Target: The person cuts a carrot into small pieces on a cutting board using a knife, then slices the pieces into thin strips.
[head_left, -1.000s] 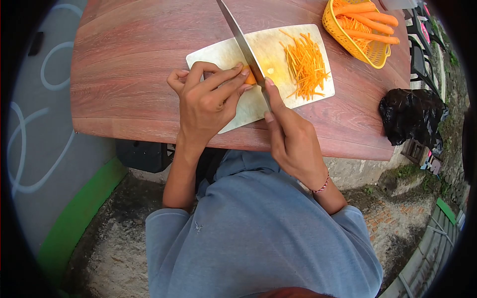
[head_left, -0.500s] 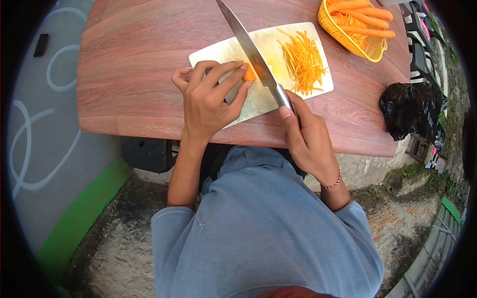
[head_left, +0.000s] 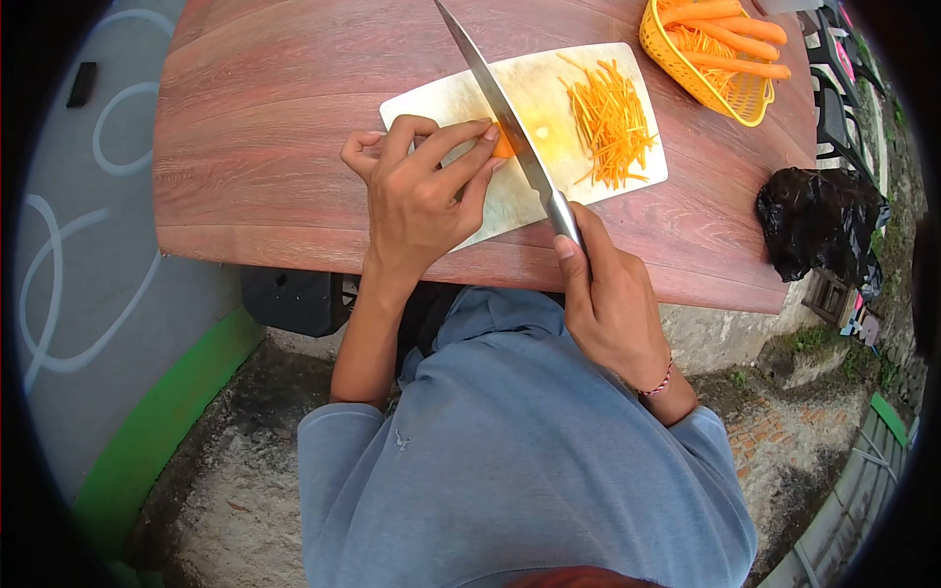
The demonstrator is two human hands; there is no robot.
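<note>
A short orange carrot piece (head_left: 502, 145) is being pinned against the pale, stained plastic cutting board (head_left: 441, 98) by the left hand (head_left: 423, 191), whose curled fingertips (head_left: 487, 133) are being pressed onto the top of it, with the knuckles raised and the wrist angled back toward the body. Only a small part of the carrot piece is being left visible, just to the right of those fingertips. The long steel kitchen knife (head_left: 500, 108) is being held by the right hand (head_left: 610, 294), which is closed around the handle at the near edge of the reddish-brown wooden table (head_left: 265, 127), the thumb being laid along the base of the blade. The blade is being run diagonally, from the handle up and to the left across the board, and its flat is being kept touching the exposed face of the carrot piece, just beside the left fingertips. The carrot piece is therefore lying between the left fingers and the blade, nearer the left hand. A heap of thin orange carrot strips (head_left: 610, 120) is lying on the board to the right of the blade, well apart from it. A yellow plastic basket (head_left: 747, 98) of whole carrots (head_left: 735, 41) is standing beyond, at the table's far right corner.
</note>
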